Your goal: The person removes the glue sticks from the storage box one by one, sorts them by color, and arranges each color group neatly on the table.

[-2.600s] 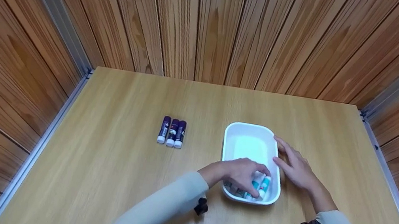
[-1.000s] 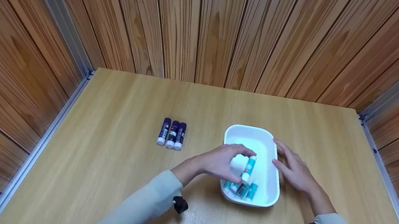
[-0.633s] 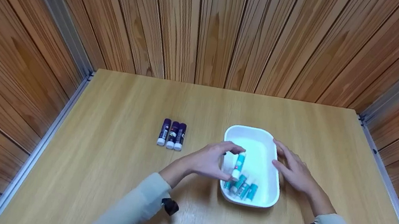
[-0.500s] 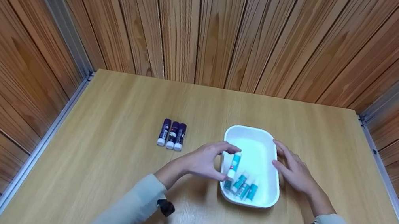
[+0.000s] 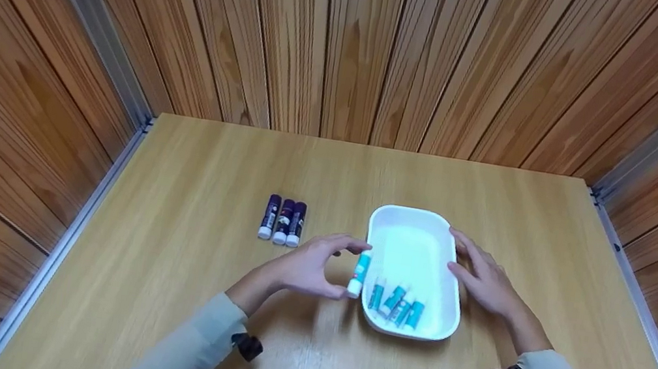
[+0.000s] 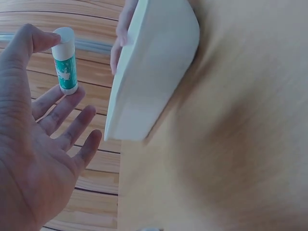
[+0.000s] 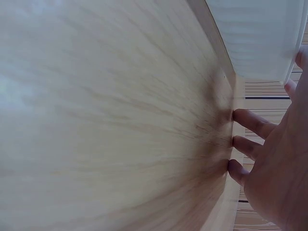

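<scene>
My left hand [image 5: 304, 268] pinches a teal-and-white glue stick [image 5: 360, 274] by its two ends, at the left rim of a white plastic tub [image 5: 416, 238]. In the left wrist view the thumb lies on one end of the glue stick [image 6: 65, 67] and fingertips are at the other; the remaining fingers are spread. Several more teal glue sticks [image 5: 395, 300] lie in the near part of the tub. My right hand [image 5: 489, 279] touches the tub's right side with thumb and forefinger. The right wrist view shows its other fingertips [image 7: 240, 115] resting on the table.
Three dark purple glue sticks [image 5: 283, 220] with white ends lie side by side on the wooden table [image 5: 202, 191], left of the tub. Wood-plank walls [image 5: 357, 50] stand behind and at both sides, with metal rails [image 5: 65, 222] along the table's side edges.
My left hand has lifted a teal glue stick from the tub and carried it left, past the left rim. The right hand and the tub have stayed put.
</scene>
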The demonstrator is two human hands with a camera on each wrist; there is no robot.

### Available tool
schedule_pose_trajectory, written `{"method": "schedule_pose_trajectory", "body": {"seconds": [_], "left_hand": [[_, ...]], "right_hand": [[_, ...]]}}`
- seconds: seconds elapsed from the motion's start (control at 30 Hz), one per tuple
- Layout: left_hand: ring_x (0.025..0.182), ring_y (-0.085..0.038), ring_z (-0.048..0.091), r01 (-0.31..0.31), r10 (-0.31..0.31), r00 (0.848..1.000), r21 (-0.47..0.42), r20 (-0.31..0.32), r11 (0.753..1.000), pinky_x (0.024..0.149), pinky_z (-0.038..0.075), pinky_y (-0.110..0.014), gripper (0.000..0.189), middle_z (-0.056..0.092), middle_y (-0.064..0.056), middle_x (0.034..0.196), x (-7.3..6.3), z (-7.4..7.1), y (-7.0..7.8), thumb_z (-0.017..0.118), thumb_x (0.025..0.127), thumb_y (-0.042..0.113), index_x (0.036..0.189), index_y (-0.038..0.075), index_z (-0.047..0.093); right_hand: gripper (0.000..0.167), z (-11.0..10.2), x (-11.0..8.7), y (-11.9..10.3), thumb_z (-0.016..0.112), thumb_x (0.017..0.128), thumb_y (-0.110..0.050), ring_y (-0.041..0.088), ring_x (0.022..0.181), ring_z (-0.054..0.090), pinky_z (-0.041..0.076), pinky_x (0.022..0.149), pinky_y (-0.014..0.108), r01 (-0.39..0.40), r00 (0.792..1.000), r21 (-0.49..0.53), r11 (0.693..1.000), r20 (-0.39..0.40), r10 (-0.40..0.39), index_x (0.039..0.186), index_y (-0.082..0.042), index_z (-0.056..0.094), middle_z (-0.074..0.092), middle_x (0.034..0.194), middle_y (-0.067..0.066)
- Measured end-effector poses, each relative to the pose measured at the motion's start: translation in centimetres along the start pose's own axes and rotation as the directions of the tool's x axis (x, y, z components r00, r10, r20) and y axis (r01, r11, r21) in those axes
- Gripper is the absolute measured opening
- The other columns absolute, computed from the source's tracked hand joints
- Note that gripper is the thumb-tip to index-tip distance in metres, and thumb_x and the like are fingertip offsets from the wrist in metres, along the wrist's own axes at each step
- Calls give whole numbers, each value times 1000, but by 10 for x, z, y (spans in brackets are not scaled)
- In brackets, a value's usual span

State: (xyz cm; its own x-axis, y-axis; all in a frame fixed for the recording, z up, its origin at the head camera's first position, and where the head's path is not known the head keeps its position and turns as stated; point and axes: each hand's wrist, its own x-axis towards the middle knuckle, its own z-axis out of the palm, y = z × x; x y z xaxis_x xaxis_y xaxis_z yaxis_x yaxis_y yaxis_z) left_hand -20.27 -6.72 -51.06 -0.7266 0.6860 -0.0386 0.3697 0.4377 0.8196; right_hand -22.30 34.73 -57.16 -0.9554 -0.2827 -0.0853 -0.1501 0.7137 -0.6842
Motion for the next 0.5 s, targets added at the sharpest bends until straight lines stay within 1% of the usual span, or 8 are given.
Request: {"method": "schedule_pose_trajectory", "body": {"seconds": [0.1, 0.23, 0.33, 0.5], "left_hand": [[158, -25, 53, 18, -18, 1000, -3, -13, 1000, 135, 44, -55, 83, 58, 2, 169, -7, -2, -5, 85, 92, 36, 167, 26, 52], [157, -26, 54, 33, -33, 999, -8, -32, 999, 134, 44, -55, 80, 59, 2, 167, -16, -5, -15, 86, 93, 35, 166, 26, 54], [155, -27, 55, 38, -38, 998, -11, -47, 999, 133, 45, -57, 79, 60, 1, 166, -23, -6, -23, 86, 93, 33, 165, 22, 55], [153, -31, 56, 65, -65, 996, -14, -59, 998, 132, 46, -60, 80, 61, 0, 164, -38, -6, -34, 86, 94, 31, 165, 18, 54]], "right_hand": [[73, -1, 0, -1, 55, 117, -47, 57, 168, 26, 13, 126, 91, -9, 1000, -4, 1000, 2, 9, 181, -31, 22, 40, 182, 22], [73, -1, 0, -2, 55, 117, -47, 57, 168, 26, 13, 127, 91, -17, 1000, -3, 1000, 6, 17, 181, -31, 22, 40, 182, 22], [73, -1, -1, -2, 55, 117, -47, 56, 169, 25, 11, 128, 91, -15, 1000, -1, 1000, 6, 15, 181, -31, 22, 38, 183, 22], [74, -1, 0, -1, 54, 117, -49, 55, 171, 23, 10, 129, 91, -13, 1000, 7, 1000, 10, 13, 181, -33, 21, 37, 184, 20]]}}
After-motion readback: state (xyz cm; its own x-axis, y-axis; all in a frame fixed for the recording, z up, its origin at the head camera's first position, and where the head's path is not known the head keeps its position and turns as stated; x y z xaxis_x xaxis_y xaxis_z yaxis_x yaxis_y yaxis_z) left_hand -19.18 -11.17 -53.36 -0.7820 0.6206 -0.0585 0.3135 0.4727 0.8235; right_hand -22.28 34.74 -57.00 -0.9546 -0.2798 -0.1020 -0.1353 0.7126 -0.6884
